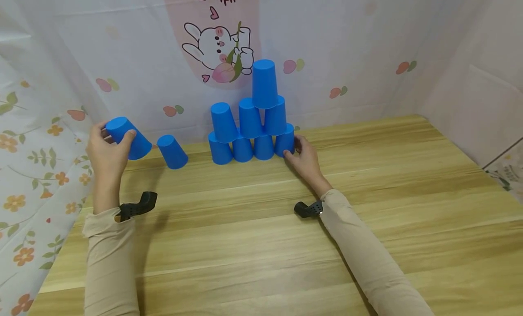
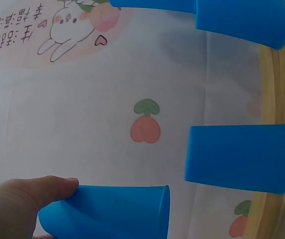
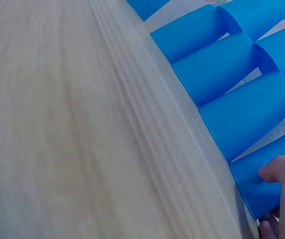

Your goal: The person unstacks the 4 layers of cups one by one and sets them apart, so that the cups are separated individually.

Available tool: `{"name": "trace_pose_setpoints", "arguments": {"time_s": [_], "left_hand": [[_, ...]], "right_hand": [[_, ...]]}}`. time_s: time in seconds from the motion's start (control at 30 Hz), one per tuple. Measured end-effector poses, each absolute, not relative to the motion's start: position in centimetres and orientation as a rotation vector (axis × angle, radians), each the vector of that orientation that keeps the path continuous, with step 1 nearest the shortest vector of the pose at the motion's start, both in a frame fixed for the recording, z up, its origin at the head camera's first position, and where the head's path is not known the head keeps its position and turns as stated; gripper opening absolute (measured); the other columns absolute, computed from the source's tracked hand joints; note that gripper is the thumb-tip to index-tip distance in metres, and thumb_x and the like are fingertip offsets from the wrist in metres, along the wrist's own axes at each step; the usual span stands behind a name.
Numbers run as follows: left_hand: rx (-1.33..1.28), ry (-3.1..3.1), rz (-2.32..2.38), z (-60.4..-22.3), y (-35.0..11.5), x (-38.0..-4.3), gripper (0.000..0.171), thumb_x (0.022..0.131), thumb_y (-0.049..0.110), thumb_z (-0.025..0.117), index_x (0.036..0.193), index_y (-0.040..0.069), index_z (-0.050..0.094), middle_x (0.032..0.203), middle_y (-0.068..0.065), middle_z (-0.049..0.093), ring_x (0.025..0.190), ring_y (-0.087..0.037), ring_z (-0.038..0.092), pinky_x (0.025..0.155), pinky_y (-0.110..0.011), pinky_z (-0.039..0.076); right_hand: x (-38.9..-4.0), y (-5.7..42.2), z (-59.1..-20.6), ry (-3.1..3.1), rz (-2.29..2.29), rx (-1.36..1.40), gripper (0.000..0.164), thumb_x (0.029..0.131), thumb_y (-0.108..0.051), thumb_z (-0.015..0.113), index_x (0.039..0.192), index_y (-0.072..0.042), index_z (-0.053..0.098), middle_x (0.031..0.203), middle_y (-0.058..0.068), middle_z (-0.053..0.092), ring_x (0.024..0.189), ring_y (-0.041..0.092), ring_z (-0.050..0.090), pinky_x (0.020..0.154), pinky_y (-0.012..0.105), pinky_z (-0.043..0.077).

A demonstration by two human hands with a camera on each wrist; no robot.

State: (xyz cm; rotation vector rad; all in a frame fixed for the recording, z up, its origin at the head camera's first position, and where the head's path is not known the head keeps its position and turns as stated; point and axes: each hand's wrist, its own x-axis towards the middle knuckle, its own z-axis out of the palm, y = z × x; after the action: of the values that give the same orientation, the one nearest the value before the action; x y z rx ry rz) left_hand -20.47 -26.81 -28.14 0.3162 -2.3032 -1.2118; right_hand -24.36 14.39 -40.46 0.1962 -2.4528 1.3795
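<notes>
Left grip point(image 1: 107, 145) holds tilted cup point(image 1: 127, 137); right grip point(image 1: 305, 158) touches pyramid point(image 1: 252, 125).

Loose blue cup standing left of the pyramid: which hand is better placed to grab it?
Probably the right hand: it only touches the pyramid's end cup and could let go. The left hand is nearer the loose cup but already grips a tilted cup.
</notes>
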Motion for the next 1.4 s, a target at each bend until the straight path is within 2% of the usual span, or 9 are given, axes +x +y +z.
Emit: {"name": "trace_pose_setpoints", "arguments": {"time_s": [0.6, 0.97, 1.4], "left_hand": [[0.305, -2.385, -1.199, -30.3, -27.2, -20.8, 0.064, 0.089, 0.03, 0.057, 0.141, 0.002, 0.032, 0.136, -0.022, 0.043, 0.12, -0.038, 0.045, 0.099, -0.051, 0.036], [0.318, -2.481, -1.204, -31.8, -28.0, -21.2, 0.064, 0.091, 0.025, 0.056, 0.141, -0.004, 0.029, 0.136, -0.03, 0.039, 0.122, -0.044, 0.04, 0.098, -0.056, 0.034], [0.248, -2.595, -1.166, -32.7, -27.7, -21.2, 0.065, 0.09, 0.022, 0.057, 0.14, -0.008, 0.027, 0.135, -0.034, 0.037, 0.119, -0.048, 0.041, 0.096, -0.057, 0.035]], "right_hand": [[-24.5, 14.8, -40.7, -2.462, 1.384, 0.19, 0.053, 0.086, -0.009, 0.064, 0.131, 0.008, 0.042, 0.128, 0.025, 0.049, 0.115, 0.035, 0.052, 0.096, 0.042, 0.042], [-24.6, 14.4, -40.5, -2.47, 1.388, 0.174, 0.053, 0.086, -0.01, 0.065, 0.131, 0.007, 0.043, 0.128, 0.024, 0.049, 0.115, 0.034, 0.052, 0.096, 0.041, 0.042], [-24.4, 14.4, -40.6, -2.486, 1.369, 0.177, 0.053, 0.086, -0.01, 0.064, 0.132, 0.006, 0.042, 0.131, 0.023, 0.048, 0.118, 0.034, 0.05, 0.097, 0.041, 0.041]]}}
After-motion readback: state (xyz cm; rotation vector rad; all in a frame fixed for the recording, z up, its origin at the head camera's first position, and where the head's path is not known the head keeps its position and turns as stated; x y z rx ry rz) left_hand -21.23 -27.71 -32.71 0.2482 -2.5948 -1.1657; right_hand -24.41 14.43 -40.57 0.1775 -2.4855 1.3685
